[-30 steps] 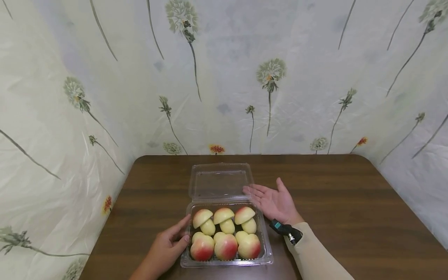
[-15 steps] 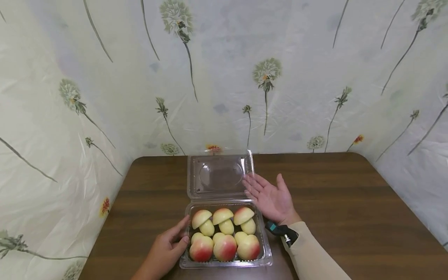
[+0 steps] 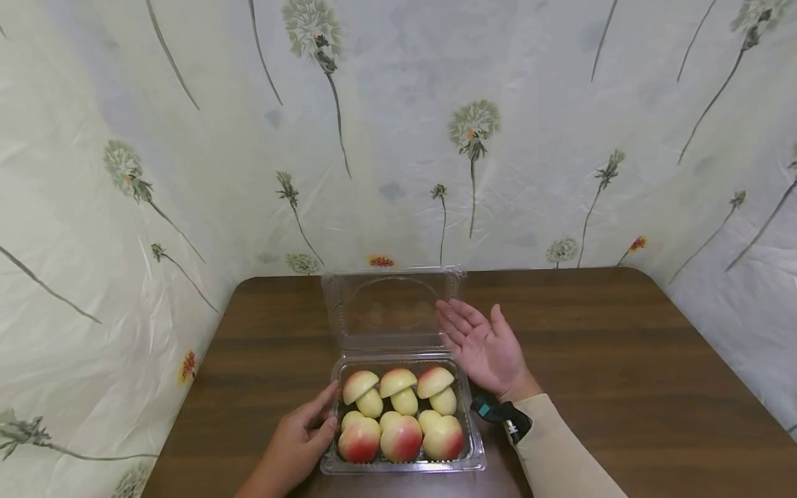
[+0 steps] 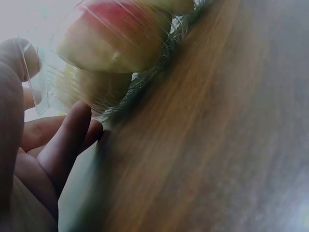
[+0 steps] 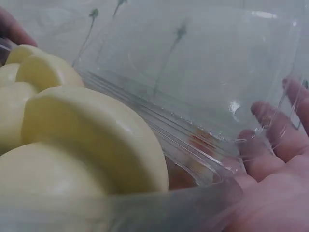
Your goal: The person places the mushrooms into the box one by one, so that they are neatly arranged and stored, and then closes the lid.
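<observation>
A clear plastic clamshell container (image 3: 476, 443) stands on the table with its hinged lid (image 3: 392, 304) raised at the back. Several mushroom-shaped pieces (image 3: 401, 443), yellow with red blush, lie in it in two rows. My left hand (image 3: 299, 432) holds the container's left rim between thumb and fingers; the left wrist view shows the fingers (image 4: 72, 130) low against its side. Palm up, my right hand (image 3: 488, 349) has its fingers straight behind the lid's right edge. In the right wrist view those fingers (image 5: 280, 130) show partly through the plastic lid.
The dark brown wooden table (image 3: 579, 360) extends to both sides of the container. Its far edge meets a wall covering (image 3: 398, 138) printed with dandelions. A black strap device (image 3: 503, 415) is on my right wrist.
The lid has swung from lying back to standing more upright, and my right hand has risen slightly with it. My left hand keeps its place on the rim.
</observation>
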The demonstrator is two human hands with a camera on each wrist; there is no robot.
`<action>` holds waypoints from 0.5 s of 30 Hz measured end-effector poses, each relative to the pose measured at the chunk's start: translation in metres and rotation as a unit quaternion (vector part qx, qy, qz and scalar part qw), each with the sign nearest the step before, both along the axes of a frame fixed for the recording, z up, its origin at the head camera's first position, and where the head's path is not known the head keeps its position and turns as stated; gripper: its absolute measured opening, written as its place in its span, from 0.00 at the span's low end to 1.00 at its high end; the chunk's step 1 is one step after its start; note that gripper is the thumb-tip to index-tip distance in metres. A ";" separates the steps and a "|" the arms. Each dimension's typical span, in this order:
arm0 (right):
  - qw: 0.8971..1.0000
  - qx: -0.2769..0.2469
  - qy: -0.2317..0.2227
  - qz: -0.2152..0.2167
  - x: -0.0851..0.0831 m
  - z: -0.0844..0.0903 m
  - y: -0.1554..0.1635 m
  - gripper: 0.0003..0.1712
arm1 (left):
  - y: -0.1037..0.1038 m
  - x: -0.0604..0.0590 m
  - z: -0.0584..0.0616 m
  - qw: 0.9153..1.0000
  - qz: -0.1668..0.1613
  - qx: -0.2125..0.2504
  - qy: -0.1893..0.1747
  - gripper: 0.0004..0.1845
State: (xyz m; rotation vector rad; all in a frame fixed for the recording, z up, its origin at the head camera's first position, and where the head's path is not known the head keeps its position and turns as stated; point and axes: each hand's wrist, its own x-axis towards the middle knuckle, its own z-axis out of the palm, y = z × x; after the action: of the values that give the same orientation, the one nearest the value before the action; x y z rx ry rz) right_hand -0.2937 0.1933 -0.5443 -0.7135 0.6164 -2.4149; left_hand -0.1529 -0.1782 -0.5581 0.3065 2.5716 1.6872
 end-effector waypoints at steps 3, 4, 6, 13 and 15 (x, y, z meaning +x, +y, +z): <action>0.998 0.037 0.021 -0.034 0.005 0.005 -0.001 0.44 | 0.001 -0.001 0.000 1.000 0.004 -0.002 0.005 0.29; 0.998 0.046 0.026 -0.043 0.008 0.007 -0.001 0.43 | 0.002 -0.001 0.001 1.000 0.005 -0.002 0.006 0.29; 0.995 0.063 0.035 -0.062 0.012 0.009 -0.001 0.42 | 0.002 -0.001 0.001 1.000 0.006 0.000 0.005 0.29; 0.984 0.111 0.056 -0.129 0.035 0.010 -0.003 0.39 | 0.002 0.000 0.001 1.000 0.006 0.025 -0.009 0.28; 0.977 0.139 0.071 -0.143 0.042 0.010 -0.002 0.40 | 0.002 0.001 0.000 0.999 0.007 0.043 -0.011 0.28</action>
State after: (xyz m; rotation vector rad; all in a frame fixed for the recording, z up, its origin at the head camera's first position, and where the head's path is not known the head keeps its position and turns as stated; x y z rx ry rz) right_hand -0.2518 0.1910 -0.5339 -0.7226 1.1602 -2.4737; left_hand -0.1519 -0.1760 -0.5576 0.2730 2.4955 1.7998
